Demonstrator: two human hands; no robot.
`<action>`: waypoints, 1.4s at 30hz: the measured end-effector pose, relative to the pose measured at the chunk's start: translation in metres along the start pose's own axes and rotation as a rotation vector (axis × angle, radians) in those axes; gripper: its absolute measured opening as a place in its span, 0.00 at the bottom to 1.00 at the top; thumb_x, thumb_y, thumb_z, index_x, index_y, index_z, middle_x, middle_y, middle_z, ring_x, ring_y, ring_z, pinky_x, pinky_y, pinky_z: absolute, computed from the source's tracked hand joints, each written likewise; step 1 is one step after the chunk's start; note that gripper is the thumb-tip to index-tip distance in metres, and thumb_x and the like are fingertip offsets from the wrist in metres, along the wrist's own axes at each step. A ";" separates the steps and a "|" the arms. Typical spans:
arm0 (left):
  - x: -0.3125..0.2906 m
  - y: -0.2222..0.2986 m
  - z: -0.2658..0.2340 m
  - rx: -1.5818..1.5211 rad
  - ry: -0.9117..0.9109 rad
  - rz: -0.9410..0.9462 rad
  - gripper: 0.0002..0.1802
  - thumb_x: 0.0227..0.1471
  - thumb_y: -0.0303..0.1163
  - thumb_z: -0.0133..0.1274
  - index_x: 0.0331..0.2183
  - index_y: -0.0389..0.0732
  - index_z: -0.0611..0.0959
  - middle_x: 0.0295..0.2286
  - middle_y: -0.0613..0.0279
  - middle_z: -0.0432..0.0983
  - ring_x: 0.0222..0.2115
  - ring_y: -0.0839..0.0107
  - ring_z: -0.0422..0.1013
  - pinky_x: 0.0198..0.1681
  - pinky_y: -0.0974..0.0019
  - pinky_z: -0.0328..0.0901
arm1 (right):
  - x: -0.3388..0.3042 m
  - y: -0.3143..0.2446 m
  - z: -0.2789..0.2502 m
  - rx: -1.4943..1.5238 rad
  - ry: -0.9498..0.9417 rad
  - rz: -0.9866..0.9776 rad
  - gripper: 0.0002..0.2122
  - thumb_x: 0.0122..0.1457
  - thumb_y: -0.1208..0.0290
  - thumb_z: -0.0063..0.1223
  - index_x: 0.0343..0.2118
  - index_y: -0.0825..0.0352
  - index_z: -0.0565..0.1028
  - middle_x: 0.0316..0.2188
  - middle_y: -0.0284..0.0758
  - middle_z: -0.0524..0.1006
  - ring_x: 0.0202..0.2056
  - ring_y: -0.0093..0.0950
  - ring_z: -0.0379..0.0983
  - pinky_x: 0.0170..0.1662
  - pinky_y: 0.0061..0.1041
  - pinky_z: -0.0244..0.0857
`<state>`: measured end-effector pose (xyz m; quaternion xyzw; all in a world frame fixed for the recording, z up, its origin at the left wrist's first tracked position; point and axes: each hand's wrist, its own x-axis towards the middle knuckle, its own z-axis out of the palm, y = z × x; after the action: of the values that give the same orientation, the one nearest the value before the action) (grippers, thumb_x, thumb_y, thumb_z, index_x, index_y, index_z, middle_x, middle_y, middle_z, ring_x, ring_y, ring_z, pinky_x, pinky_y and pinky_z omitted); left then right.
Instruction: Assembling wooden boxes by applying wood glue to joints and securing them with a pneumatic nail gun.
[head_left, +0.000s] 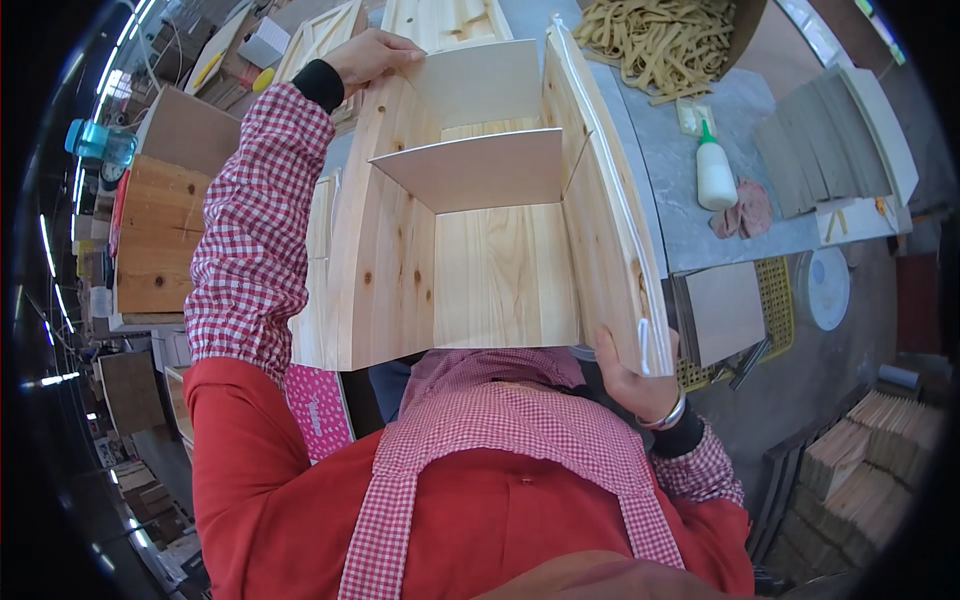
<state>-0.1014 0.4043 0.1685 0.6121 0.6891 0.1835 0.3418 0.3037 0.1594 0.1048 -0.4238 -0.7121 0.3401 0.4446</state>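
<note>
"Red top (470, 525) and checked apron (500, 415) come nearest the camera. What lies around?"

"Right of the wooden box (505, 275), on the grey table (665, 190), a white bottle (714, 175) with a green nozzle sits just beside a pinkish cloth (743, 210). Grey sheets (815, 150) are stacked farther right; tan strips (655, 40) heap up at the far side."

"Anything in the way?"

"Two pale panels, a nearer one (475, 175) and a farther one (480, 85), cross the box and hide some of its floor. The box itself covers part of the table."

"Which way does it point?"

"Its long axis runs away from the apron, open side up. The near end is just before the apron; whether the table bears it, I can't tell."

"And the hands?"

"The left hand (375, 58) grips the far left corner; the right hand (640, 385) clasps the right wall's near end."
</note>
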 end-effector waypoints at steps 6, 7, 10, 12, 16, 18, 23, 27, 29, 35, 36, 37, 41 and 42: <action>0.002 -0.002 0.001 0.025 -0.026 0.050 0.15 0.55 0.38 0.55 0.41 0.40 0.83 0.23 0.69 0.74 0.14 0.82 0.58 0.14 0.77 0.56 | 0.001 -0.001 0.004 -0.024 -0.105 0.002 0.04 0.47 0.81 0.55 0.25 0.74 0.71 0.20 0.44 0.70 0.20 0.41 0.71 0.23 0.32 0.64; 0.002 -0.003 0.000 0.020 -0.025 0.037 0.15 0.55 0.38 0.55 0.41 0.40 0.83 0.23 0.69 0.74 0.14 0.82 0.58 0.14 0.77 0.56 | 0.001 -0.001 0.005 -0.044 -0.112 -0.007 0.05 0.47 0.81 0.55 0.26 0.74 0.71 0.21 0.44 0.70 0.20 0.41 0.71 0.23 0.32 0.64; 0.007 -0.009 -0.001 0.053 -0.063 0.089 0.16 0.57 0.38 0.52 0.44 0.40 0.82 0.27 0.67 0.75 0.19 0.80 0.65 0.22 0.76 0.62 | -0.001 -0.002 0.008 -0.035 -0.135 0.019 0.04 0.47 0.81 0.55 0.25 0.74 0.71 0.20 0.44 0.70 0.20 0.41 0.70 0.23 0.33 0.64; 0.013 -0.017 -0.004 0.075 -0.042 0.057 0.16 0.57 0.39 0.53 0.42 0.39 0.82 0.27 0.67 0.76 0.21 0.81 0.67 0.24 0.76 0.64 | 0.000 -0.003 0.010 -0.033 -0.149 0.029 0.04 0.47 0.81 0.55 0.25 0.74 0.71 0.19 0.43 0.70 0.20 0.42 0.70 0.23 0.33 0.64; 0.021 -0.018 0.001 0.029 -0.027 0.052 0.16 0.56 0.39 0.54 0.40 0.38 0.82 0.29 0.67 0.76 0.26 0.81 0.70 0.29 0.76 0.67 | 0.006 -0.004 0.012 -0.109 -0.159 0.016 0.04 0.48 0.80 0.55 0.24 0.73 0.71 0.18 0.42 0.70 0.19 0.41 0.70 0.23 0.32 0.64; 0.009 -0.011 0.012 -0.107 0.012 0.058 0.16 0.55 0.39 0.55 0.41 0.38 0.82 0.30 0.65 0.77 0.29 0.80 0.71 0.31 0.75 0.67 | 0.009 -0.005 0.012 -0.134 -0.141 0.014 0.04 0.49 0.80 0.55 0.23 0.73 0.71 0.16 0.41 0.70 0.18 0.39 0.70 0.22 0.31 0.64; -0.084 0.001 0.040 0.040 0.148 0.396 0.18 0.54 0.41 0.56 0.41 0.38 0.82 0.38 0.62 0.75 0.36 0.76 0.71 0.37 0.71 0.68 | 0.006 -0.009 0.014 -0.143 -0.064 -0.061 0.04 0.50 0.80 0.55 0.22 0.73 0.72 0.15 0.39 0.72 0.17 0.36 0.72 0.21 0.29 0.64; -0.122 0.000 0.053 0.716 0.410 0.767 0.21 0.56 0.45 0.52 0.45 0.40 0.80 0.45 0.60 0.72 0.42 0.68 0.70 0.44 0.62 0.68 | 0.001 -0.013 0.019 -0.130 -0.082 -0.055 0.03 0.50 0.80 0.56 0.24 0.73 0.74 0.16 0.40 0.75 0.19 0.35 0.76 0.22 0.28 0.67; -0.129 -0.002 0.055 1.044 0.593 0.915 0.22 0.57 0.46 0.50 0.46 0.41 0.79 0.47 0.60 0.71 0.44 0.66 0.70 0.46 0.60 0.67 | 0.001 -0.014 0.020 -0.149 -0.084 -0.081 0.03 0.50 0.80 0.56 0.25 0.73 0.74 0.17 0.41 0.76 0.20 0.35 0.76 0.23 0.27 0.67; -0.134 0.015 0.051 0.390 0.182 0.752 0.14 0.48 0.39 0.56 0.32 0.39 0.86 0.55 0.34 0.59 0.51 0.47 0.65 0.57 0.54 0.55 | -0.001 -0.010 0.021 -0.166 -0.052 -0.126 0.05 0.50 0.80 0.56 0.29 0.74 0.74 0.19 0.43 0.77 0.23 0.37 0.78 0.25 0.27 0.69; -0.135 0.019 0.050 0.406 0.109 0.563 0.13 0.47 0.39 0.57 0.30 0.40 0.86 0.55 0.33 0.56 0.52 0.45 0.64 0.59 0.53 0.53 | -0.002 -0.008 0.022 -0.170 -0.057 -0.129 0.05 0.50 0.80 0.56 0.29 0.74 0.74 0.19 0.43 0.77 0.23 0.37 0.78 0.25 0.27 0.69; -0.137 0.021 0.050 0.400 0.114 0.563 0.13 0.47 0.39 0.57 0.30 0.40 0.86 0.55 0.33 0.56 0.52 0.45 0.64 0.59 0.53 0.53 | -0.003 -0.007 0.022 -0.157 -0.050 -0.125 0.05 0.50 0.80 0.56 0.30 0.74 0.74 0.20 0.43 0.77 0.23 0.38 0.78 0.25 0.28 0.69; -0.144 0.023 0.052 0.297 0.079 0.491 0.13 0.48 0.39 0.56 0.31 0.40 0.86 0.56 0.34 0.57 0.54 0.45 0.62 0.60 0.53 0.51 | -0.005 -0.002 0.024 -0.134 -0.035 -0.127 0.07 0.50 0.79 0.56 0.32 0.74 0.74 0.21 0.44 0.78 0.24 0.38 0.78 0.27 0.29 0.70; -0.147 0.021 0.053 0.302 0.150 0.654 0.13 0.48 0.40 0.56 0.30 0.41 0.86 0.56 0.34 0.57 0.54 0.45 0.61 0.60 0.52 0.49 | -0.006 -0.001 0.024 -0.133 -0.032 -0.133 0.08 0.50 0.79 0.57 0.32 0.74 0.74 0.22 0.44 0.78 0.24 0.38 0.78 0.27 0.29 0.70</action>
<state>-0.0471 0.2568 0.1813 0.8284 0.4994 0.2238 0.1193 0.2821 0.1511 0.0949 -0.3988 -0.7665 0.2685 0.4258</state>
